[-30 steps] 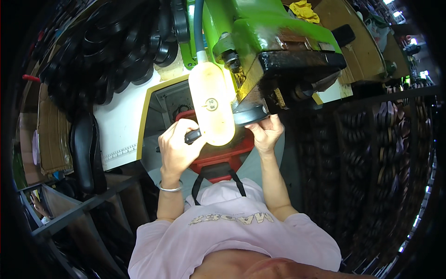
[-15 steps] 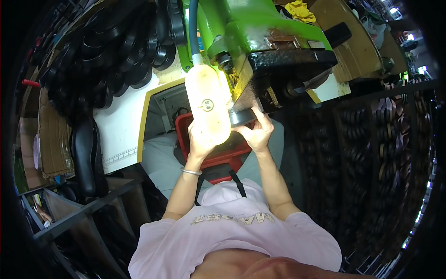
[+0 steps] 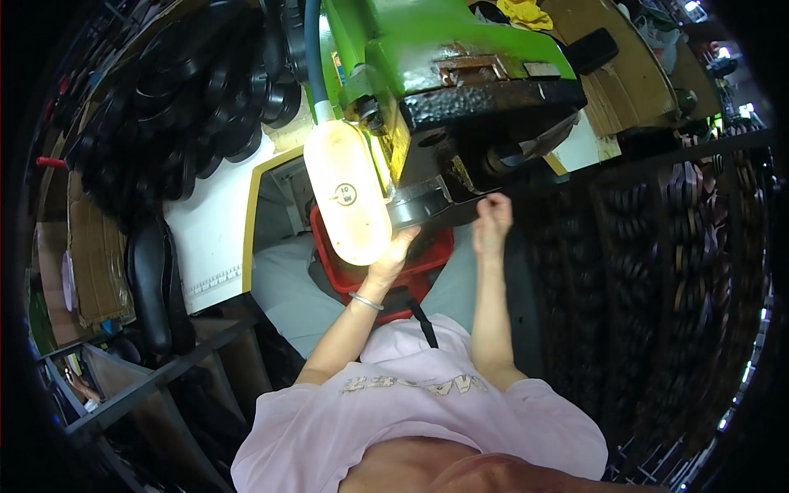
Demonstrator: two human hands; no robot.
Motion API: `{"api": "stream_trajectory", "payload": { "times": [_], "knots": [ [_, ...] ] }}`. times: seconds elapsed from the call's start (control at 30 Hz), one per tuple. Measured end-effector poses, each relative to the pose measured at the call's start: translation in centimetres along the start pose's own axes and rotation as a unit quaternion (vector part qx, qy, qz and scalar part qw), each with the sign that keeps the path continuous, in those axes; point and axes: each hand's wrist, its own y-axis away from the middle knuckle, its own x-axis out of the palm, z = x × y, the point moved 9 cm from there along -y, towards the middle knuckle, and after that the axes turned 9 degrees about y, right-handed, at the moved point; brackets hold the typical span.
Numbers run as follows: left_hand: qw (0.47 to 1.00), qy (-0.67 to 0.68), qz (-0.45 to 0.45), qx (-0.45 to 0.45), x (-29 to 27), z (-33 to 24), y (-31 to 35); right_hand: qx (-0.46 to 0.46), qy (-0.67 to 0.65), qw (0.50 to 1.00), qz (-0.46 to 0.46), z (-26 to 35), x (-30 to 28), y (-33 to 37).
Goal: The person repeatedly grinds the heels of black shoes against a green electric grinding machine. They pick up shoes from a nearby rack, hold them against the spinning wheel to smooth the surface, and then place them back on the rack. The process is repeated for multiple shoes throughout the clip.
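A black shoe sole (image 3: 417, 206) with a shiny curved edge is under the head of the green sewing machine (image 3: 419, 49). My left hand (image 3: 395, 253) grips the sole from below, thumb against its near edge. The glowing oval lamp (image 3: 349, 193) covers its other fingers and part of the sole. My right hand (image 3: 492, 223) is raised to the right, apart from the sole, just below the machine's dark lower part. Its fingers are bent, and whether anything is between them is not clear.
Many black soles (image 3: 181, 90) are heaped at the far left beside a white tabletop (image 3: 205, 234). One long black sole (image 3: 149, 279) hangs nearer. A red basket (image 3: 427, 255) sits below my hands. Racks of footwear (image 3: 641, 271) line the right; a yellow cloth (image 3: 526, 14) lies behind the machine.
My right hand has left the sole and moved right. The left hand has shifted right and keeps hold of the sole. In the picture, lamp and machine are slightly further left.
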Motion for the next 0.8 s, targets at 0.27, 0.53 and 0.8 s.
{"api": "stream_trajectory", "payload": {
  "times": [0.27,0.53,0.8],
  "knots": [
    [0.996,0.032,0.079,0.023,-0.8,-3.5,-1.5,-0.270,0.252,0.928,-0.056,19.7,0.4,-1.0],
    [0.996,0.082,-0.006,0.027,-8.2,-6.7,-1.4,-0.217,0.186,0.957,0.059,16.7,7.4,1.2],
    [0.962,-0.131,0.108,0.216,-8.9,-12.9,3.3,-0.217,0.119,0.965,0.088,15.1,11.0,5.1]
  ]
}}
